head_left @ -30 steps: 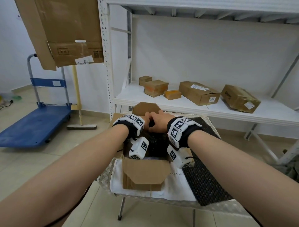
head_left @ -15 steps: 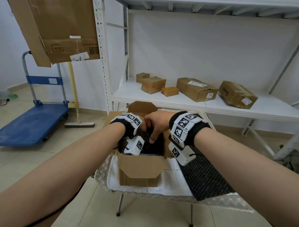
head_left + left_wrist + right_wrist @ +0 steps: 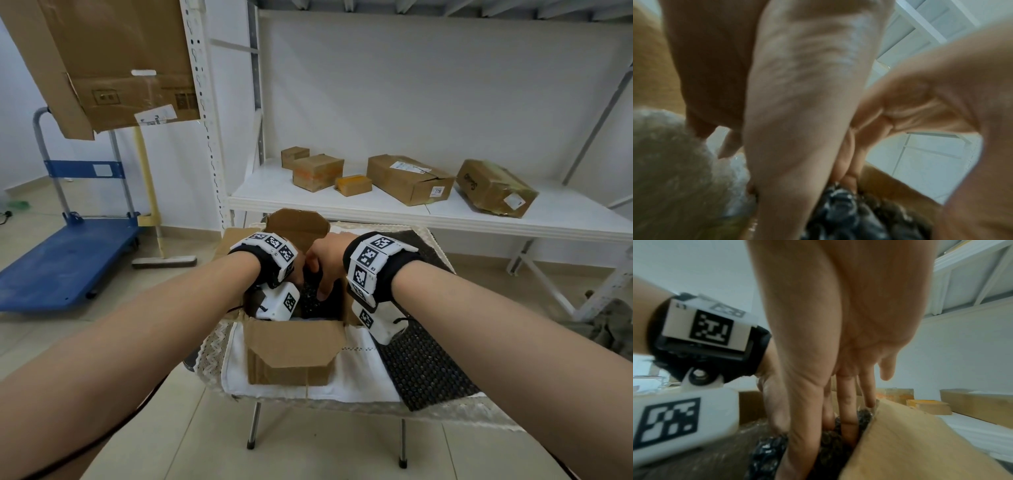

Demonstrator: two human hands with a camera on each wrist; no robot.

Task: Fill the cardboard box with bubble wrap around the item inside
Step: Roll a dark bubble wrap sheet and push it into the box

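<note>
The cardboard box (image 3: 294, 346) is standing open on the desk (image 3: 445, 404). Both hands are working inside it. The right hand (image 3: 325, 260) is pushing black bubble wrap (image 3: 830, 443) down along the right wall with nearly straight fingers (image 3: 846, 404). The left hand (image 3: 299, 270) is pressing beside it; its finger state cannot be told. The item is mostly hidden. Packing appears partly done: more black wrap (image 3: 424, 370) is lying on the desk to the right.
</note>
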